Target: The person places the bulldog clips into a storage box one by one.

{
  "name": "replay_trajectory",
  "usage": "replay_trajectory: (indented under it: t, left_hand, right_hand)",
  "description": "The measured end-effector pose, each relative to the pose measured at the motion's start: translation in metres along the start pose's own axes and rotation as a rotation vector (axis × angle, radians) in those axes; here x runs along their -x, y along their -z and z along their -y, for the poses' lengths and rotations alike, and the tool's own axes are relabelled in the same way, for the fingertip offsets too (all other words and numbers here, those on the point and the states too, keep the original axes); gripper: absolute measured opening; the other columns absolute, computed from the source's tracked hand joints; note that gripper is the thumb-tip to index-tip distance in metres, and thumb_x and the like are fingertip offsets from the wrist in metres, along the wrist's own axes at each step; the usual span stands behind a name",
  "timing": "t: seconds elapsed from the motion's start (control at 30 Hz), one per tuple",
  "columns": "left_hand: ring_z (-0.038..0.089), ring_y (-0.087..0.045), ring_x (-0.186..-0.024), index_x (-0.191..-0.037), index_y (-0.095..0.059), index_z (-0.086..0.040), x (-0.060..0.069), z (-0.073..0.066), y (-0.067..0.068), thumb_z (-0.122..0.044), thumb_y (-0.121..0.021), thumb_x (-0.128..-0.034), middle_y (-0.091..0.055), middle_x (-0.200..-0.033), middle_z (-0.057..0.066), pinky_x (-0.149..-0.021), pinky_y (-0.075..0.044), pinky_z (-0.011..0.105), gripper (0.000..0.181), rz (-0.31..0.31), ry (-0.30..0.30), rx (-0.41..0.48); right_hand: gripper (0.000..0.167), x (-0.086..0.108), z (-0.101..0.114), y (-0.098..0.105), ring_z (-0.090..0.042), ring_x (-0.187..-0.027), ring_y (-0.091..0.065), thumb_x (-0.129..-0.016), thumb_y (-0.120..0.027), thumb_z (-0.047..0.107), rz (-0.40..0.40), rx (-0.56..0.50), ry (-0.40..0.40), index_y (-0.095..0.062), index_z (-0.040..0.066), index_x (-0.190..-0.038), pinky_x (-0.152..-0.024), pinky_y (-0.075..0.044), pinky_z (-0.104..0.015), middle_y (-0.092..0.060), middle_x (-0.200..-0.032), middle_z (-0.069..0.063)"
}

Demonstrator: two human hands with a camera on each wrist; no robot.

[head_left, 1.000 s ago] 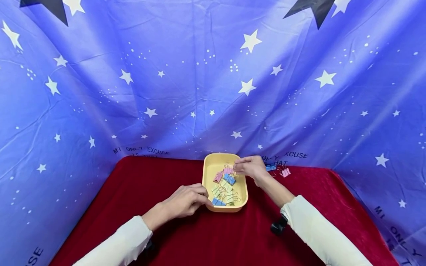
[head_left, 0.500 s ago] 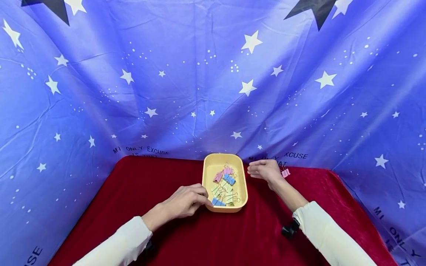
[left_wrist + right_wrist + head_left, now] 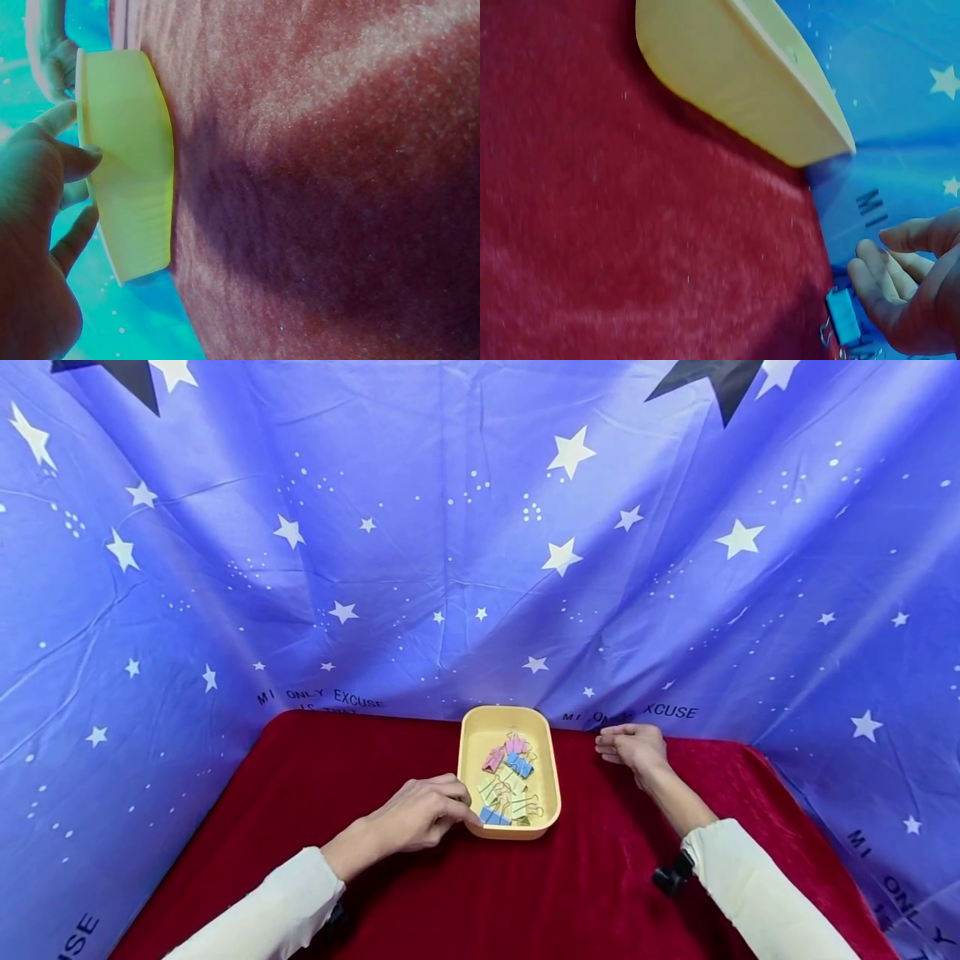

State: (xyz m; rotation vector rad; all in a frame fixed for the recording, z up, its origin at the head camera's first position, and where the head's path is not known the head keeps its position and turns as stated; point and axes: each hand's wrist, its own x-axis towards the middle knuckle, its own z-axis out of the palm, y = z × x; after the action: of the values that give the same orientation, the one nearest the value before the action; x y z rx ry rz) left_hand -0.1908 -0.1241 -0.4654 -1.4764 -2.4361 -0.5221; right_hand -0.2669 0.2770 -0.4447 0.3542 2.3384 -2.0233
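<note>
A yellow rectangular bin (image 3: pixel 557 777) stands on the red cloth, holding several binder clips: pink clips (image 3: pixel 492 760), a blue clip (image 3: pixel 520 765) and pale yellow ones toward the near end, with another blue clip (image 3: pixel 494 816) in the near left corner. My left hand (image 3: pixel 420 812) pinches the bin's near left rim, thumb against the outer wall (image 3: pixel 127 172). Right of the bin, my right hand (image 3: pixel 636 748) hovers with loosely bent fingers and nothing seen in them. In the right wrist view a blue binder clip (image 3: pixel 844 316) lies just beside those fingers; the head view hides it behind the hand.
Red velvet cloth (image 3: pixel 337 752) covers the table. A blue star-printed curtain (image 3: pixel 405 568) hangs right behind its back edge and along both sides. Wire handles (image 3: pixel 855 352) show at the bottom of the right wrist view, partly cut off.
My right hand has moved right, from over the bin's far right rim to the back right clips, which it now covers in the head view. The left hand and bin stay put.
</note>
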Motion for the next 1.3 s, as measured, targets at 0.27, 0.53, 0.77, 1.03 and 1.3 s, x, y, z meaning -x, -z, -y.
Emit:
replay_trajectory:
  t: [0.27,0.53,0.77,1.03,1.3]
  left_hand:
    - [0.004,-0.064,-0.099,-0.113,-0.090,-0.031,0.001,0.000,0.000,0.000,-0.078,-0.0969,-0.072,-0.103,-0.012,-0.075,-0.051,0.012,0.037,0.010,0.009,-0.007]
    - [0.005,-0.065,-0.100,-0.114,-0.090,-0.030,0.001,0.000,0.000,0.000,-0.077,-0.0973,-0.073,-0.104,-0.011,-0.077,-0.052,0.013,0.037,0.009,0.008,-0.003]
    - [0.004,-0.065,-0.100,-0.113,-0.090,-0.031,0.001,0.001,-0.001,0.000,-0.077,-0.0973,-0.073,-0.104,-0.011,-0.076,-0.051,0.011,0.037,0.001,-0.004,-0.012]
    - [0.004,-0.065,-0.099,-0.113,-0.090,-0.030,0.000,0.001,-0.001,0.001,-0.077,-0.0964,-0.073,-0.104,-0.011,-0.074,-0.050,0.011,0.037,-0.009,-0.020,-0.014]
    - [0.005,-0.066,-0.100,-0.112,-0.090,-0.029,0.000,0.001,0.000,0.002,-0.077,-0.0953,-0.072,-0.103,-0.010,-0.074,-0.050,0.011,0.038,-0.017,-0.024,-0.022]
  right_hand:
    - [0.027,-0.009,-0.008,0.016,-0.001,-0.064,-0.076,-0.101,-0.061,-0.013,-0.077,0.016,-0.032,-0.073,-0.021,-0.123,-0.072,-0.068,-0.026,-0.076,-0.072,0.008]
    - [0.022,-0.020,-0.017,0.023,-0.004,-0.058,-0.076,-0.098,-0.062,-0.014,-0.157,0.012,-0.065,-0.079,-0.016,-0.113,-0.065,-0.066,-0.025,-0.072,-0.062,0.011]
    - [0.017,-0.027,-0.021,0.028,-0.003,-0.055,-0.073,-0.096,-0.067,-0.014,-0.195,0.001,-0.066,-0.084,-0.009,-0.098,-0.062,-0.066,-0.025,-0.071,-0.059,0.012]
    - [0.017,-0.030,-0.018,0.029,-0.008,-0.055,-0.077,-0.097,-0.071,-0.013,-0.195,-0.098,-0.138,-0.084,-0.010,-0.107,-0.062,-0.066,-0.027,-0.075,-0.059,0.005]
    - [0.022,-0.030,-0.011,0.025,-0.011,-0.055,-0.078,-0.092,-0.070,-0.020,-0.204,-0.190,-0.187,-0.084,-0.003,-0.092,-0.063,-0.067,-0.029,-0.077,-0.061,-0.004]
